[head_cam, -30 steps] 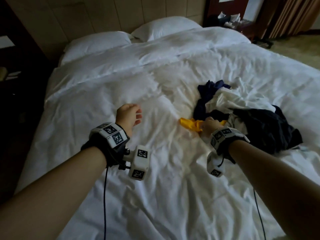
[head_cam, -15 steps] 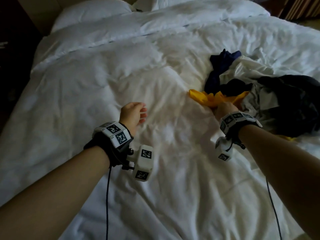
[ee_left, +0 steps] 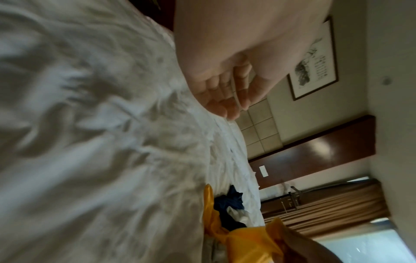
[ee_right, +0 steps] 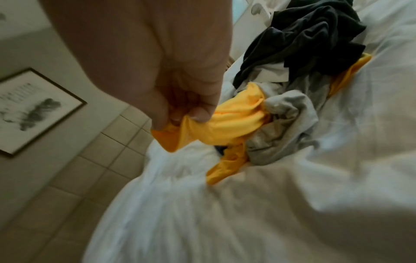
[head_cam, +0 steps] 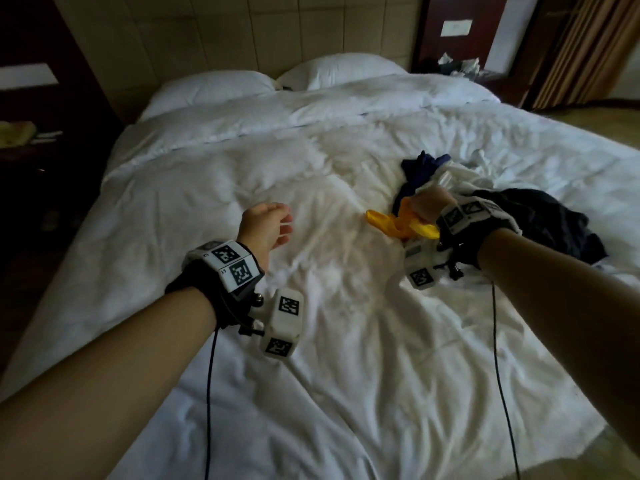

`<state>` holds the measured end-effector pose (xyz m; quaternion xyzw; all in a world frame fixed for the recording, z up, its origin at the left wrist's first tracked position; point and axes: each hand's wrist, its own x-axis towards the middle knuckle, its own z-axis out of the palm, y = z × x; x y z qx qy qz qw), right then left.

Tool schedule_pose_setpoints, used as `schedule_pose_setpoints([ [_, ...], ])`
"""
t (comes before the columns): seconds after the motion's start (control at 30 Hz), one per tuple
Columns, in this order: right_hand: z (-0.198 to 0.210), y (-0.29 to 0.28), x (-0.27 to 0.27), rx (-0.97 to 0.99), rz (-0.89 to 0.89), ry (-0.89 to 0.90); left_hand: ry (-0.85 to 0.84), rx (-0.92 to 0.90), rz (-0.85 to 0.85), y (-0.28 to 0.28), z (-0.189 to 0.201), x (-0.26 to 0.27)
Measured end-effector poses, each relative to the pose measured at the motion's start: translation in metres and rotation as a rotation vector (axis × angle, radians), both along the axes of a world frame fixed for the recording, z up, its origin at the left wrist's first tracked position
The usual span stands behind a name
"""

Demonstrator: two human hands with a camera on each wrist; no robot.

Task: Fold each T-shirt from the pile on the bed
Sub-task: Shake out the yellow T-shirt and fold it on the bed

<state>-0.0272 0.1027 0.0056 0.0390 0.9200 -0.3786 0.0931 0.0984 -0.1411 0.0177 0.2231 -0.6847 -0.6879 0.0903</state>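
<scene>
A pile of crumpled T-shirts lies on the right of the white bed [head_cam: 242,188]: a black one [head_cam: 540,223], a navy one [head_cam: 420,169], a white or grey one [ee_right: 283,128] and a yellow one [head_cam: 398,225]. My right hand [head_cam: 427,206] pinches an edge of the yellow T-shirt [ee_right: 229,121] between thumb and fingers and lifts it off the pile's left side. Hovering over bare duvet left of the pile, my left hand [head_cam: 266,225] has loosely curled fingers [ee_left: 227,94] and holds nothing.
Two white pillows [head_cam: 214,88] lie at the headboard. A dark nightstand [head_cam: 24,140] stands left of the bed, another with clutter [head_cam: 457,64] at the back right. Curtains [head_cam: 585,46] hang at the right. The crumpled duvet spreads wide between my arms.
My right hand has raised the yellow T-shirt's edge higher off the pile. The head view has tilted back up toward the headboard. My left hand has stayed over the duvet.
</scene>
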Motion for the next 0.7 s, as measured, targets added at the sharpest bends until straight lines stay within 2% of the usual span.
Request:
schedule_pose_setpoints([
  [0.17, 0.066, -0.020, 0.034, -0.206, 0.029, 0.062, 0.092, -0.006, -0.035, 0.008, 0.047, 0.032],
  [0.27, 0.094, -0.031, 0.058, -0.403, 0.017, 0.107, 0.130, -0.016, -0.061, 0.012, 0.066, 0.052],
  [0.43, 0.141, -0.053, 0.113, -0.615, 0.211, 0.136, 0.165, -0.036, -0.117, 0.020, 0.092, 0.079],
  [0.6, 0.173, -0.064, 0.149, -0.672, 0.436, 0.167, 0.156, -0.128, -0.291, 0.034, 0.110, 0.105],
  [0.7, 0.180, -0.067, 0.160, -0.677, 0.479, 0.159, 0.130, -0.184, -0.349, 0.041, 0.115, 0.116],
])
